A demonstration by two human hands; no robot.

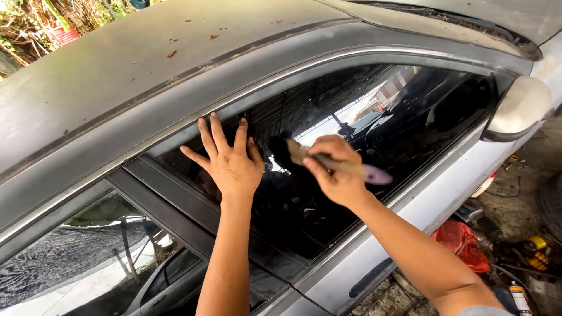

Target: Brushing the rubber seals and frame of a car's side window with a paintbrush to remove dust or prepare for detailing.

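Observation:
My left hand [228,161] lies flat with fingers spread on the dark front window glass [410,111] of a grey car, near the upper window frame. My right hand [335,171] grips a paintbrush [295,153] with a wooden handle and a purple end; its dark bristles touch the glass just right of my left hand. The window reflects buildings and sky.
The dusty grey roof [146,64] has dry leaves on it. A side mirror [518,108] sticks out at the right. The door handle [372,278] sits below my right forearm. A red bag [462,246], bottles and tools lie on the ground at the lower right.

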